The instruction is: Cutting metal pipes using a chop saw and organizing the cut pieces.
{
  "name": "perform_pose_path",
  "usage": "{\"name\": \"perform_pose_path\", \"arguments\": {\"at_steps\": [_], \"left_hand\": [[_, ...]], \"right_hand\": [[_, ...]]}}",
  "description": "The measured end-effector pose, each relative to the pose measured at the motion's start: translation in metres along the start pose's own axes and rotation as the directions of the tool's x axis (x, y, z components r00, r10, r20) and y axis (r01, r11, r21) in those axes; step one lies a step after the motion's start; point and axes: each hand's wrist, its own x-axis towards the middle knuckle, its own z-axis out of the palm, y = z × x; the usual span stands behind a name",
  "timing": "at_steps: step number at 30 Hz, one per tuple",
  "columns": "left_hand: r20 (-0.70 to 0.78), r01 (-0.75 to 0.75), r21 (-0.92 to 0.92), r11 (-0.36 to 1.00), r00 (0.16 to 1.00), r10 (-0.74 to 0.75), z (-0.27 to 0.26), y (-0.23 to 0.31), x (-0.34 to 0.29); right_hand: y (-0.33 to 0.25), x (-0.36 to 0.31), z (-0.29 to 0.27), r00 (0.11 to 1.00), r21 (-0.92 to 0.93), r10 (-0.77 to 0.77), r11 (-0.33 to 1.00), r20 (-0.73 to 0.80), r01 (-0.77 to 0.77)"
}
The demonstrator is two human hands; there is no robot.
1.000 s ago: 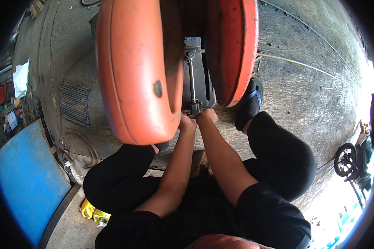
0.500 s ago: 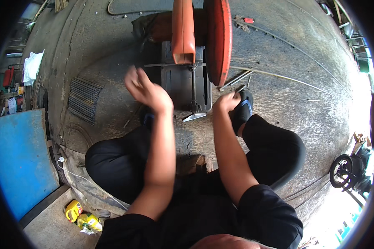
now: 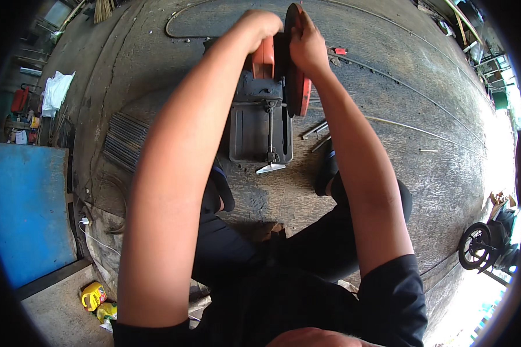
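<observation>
An orange cut-off saw stands on the floor in front of me, its handle (image 3: 264, 61) pointing back toward me. My left hand (image 3: 261, 26) is closed at the top of this handle, its fingertips partly hidden. On the right side of the saw, my right hand (image 3: 308, 47) grips the upper edge of the round red-and-black blade guard (image 3: 302, 95), thumb on the near side. Below both hands lies the dark metal base (image 3: 249, 136) with a clamp screw (image 3: 270, 130) and its silver crank handle (image 3: 270, 168). The blade itself cannot be made out.
A bundle of dark metal rods (image 3: 123, 139) lies left of the saw. Short metal pieces (image 3: 314, 130) and a long thin rod (image 3: 411, 129) lie to the right. A blue panel (image 3: 29, 214), yellow containers (image 3: 92, 296) and a wheel (image 3: 474, 243) are farther out.
Both hands have moved forward from beside the base onto the saw's upper parts. The open left hand has closed at the handle. The handle and guard have shifted away from me.
</observation>
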Motion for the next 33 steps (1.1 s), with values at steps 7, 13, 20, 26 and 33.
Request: {"name": "perform_pose_path", "arguments": {"at_steps": [7, 13, 20, 26, 33], "left_hand": [[0.183, 0.032, 0.025, 0.999, 0.982, -0.036, -0.020, 0.015, 0.059], [0.178, 0.002, 0.029, 1.000, 0.984, -0.007, -0.026, 0.034, 0.084], [0.137, 0.080, 0.235, 0.969, 0.984, -0.114, -0.020, 0.050, 0.082], [0.163, 0.098, 0.115, 0.989, 0.980, -0.116, -0.012, 0.048, 0.077], [0.123, 0.063, 0.203, 0.977, 0.988, -0.089, -0.017, 0.050, 0.083]], "right_hand": [[-0.012, 0.038, 0.002, 0.964, -0.144, 0.251, 0.961, 0.083, -0.238], [0.001, 0.060, 0.005, 0.987, -0.135, 0.155, 0.980, 0.047, -0.147], [-0.002, 0.060, 0.002, 0.989, -0.130, 0.148, 0.981, 0.025, -0.143], [-0.013, 0.056, -0.003, 0.994, -0.152, 0.075, 0.986, 0.077, -0.062], [-0.013, 0.056, 0.001, 0.997, -0.071, 0.009, 0.997, 0.073, -0.004]]}}
